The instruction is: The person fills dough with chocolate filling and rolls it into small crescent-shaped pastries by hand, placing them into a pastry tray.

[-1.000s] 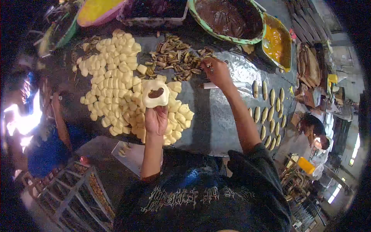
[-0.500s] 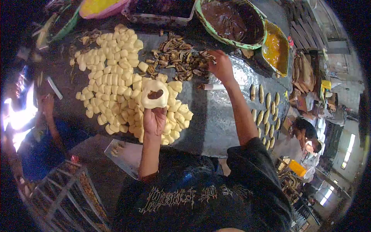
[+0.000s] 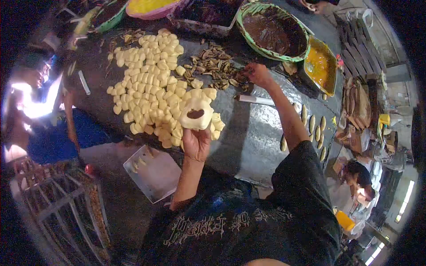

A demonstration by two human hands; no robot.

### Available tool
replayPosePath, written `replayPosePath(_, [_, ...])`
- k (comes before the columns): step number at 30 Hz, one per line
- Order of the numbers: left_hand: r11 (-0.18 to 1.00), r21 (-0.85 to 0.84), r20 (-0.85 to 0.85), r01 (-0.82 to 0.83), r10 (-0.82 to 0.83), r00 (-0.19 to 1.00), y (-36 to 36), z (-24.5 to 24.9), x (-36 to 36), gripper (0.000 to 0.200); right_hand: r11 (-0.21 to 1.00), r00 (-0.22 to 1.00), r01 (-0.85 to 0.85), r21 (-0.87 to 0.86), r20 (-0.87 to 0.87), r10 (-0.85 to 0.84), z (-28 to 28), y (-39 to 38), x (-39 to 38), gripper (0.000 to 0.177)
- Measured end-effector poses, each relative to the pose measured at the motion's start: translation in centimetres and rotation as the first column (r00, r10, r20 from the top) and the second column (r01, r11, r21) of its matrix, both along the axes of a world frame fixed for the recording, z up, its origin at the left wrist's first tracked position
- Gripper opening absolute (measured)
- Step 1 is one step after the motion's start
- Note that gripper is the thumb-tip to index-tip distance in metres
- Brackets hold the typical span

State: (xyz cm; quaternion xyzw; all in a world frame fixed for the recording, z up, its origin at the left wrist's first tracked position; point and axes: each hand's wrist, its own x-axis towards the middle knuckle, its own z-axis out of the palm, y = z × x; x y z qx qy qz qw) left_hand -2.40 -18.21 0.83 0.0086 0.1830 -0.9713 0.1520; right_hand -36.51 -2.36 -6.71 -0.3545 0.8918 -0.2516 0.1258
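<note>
The left hand [image 3: 196, 144] is grasping a flattened dough round [image 3: 195, 116] from below, fingers cupping its underside, and is holding it up at the near right edge of the dough pile [image 3: 151, 84]. A dark filling [image 3: 195, 114] is sitting in the round's middle. The right hand [image 3: 258, 74] is reaching across the table [image 3: 253, 137] to the brown slices [image 3: 213, 65] heaped just right of the dough pile; its fingers are curling down at the heap's right end, and I cannot tell whether they are gripping a slice. A white stick [image 3: 255, 99] is lying right of the dough pile, nearer than the slices. A green-rimmed bowl of brown paste [image 3: 275, 31] is standing beyond and right of the dough pile, with a tray of orange sauce [image 3: 320, 66] farther right. Shaped pieces [image 3: 314, 128] are lying in rows well right of the dough pile. A metal tray [image 3: 153, 173] is sitting below the dough pile's near edge, off the table.
</note>
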Motion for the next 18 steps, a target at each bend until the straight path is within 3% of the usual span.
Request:
replayPosePath(2, [0.998,0.058,-0.013,-0.005,0.006,1.000,0.9,-0.1,0.8,0.047,0.998,0.999,0.019,-0.060,-0.048,-0.022,-0.7,0.8,0.3,0.024])
replayPosePath(5, [0.999,0.034,0.004,0.038,-0.038,0.999,1.8,-0.4,1.9,0.041,0.991,0.987,0.113,-0.076,0.121,-0.103,-0.5,1.0,0.9,0.025])
replayPosePath(6, [0.997,0.049,0.002,0.057,-0.057,0.998,2.0,-0.5,2.0,0.041,0.990,0.993,0.100,-0.097,0.077,-0.093,-0.8,1.0,1.1,0.024])
replayPosePath(9, [0.999,-0.050,0.207,-0.006,0.016,0.978,2.7,-0.7,1.9,0.041,0.976,0.992,0.119,-0.180,-0.007,-0.122,-2.0,0.4,1.5,0.023])
replayPosePath(11, [0.998,0.036,0.084,0.043,-0.046,0.995,2.5,-0.7,1.4,0.041,0.938,0.978,0.201,-0.282,0.005,-0.208,-3.1,-0.1,1.5,0.022])
replayPosePath(12, [0.995,0.076,0.020,0.069,-0.071,0.997,2.1,-0.7,1.1,0.041,0.962,0.987,0.154,-0.225,-0.011,-0.161,-2.8,-0.2,1.3,0.023])
replayPosePath(14, [0.997,0.020,0.052,0.069,-0.070,0.996,1.1,-1.4,0.5,0.041,0.993,0.998,0.057,-0.105,-0.031,-0.061,-2.0,-0.1,0.8,0.024])
replayPosePath(18, [0.995,-0.072,0.078,0.065,-0.059,0.995,-1.0,-2.4,-1.0,0.040,0.997,0.998,0.053,-0.048,0.025,-0.052,-1.5,-0.2,0.9,0.025])
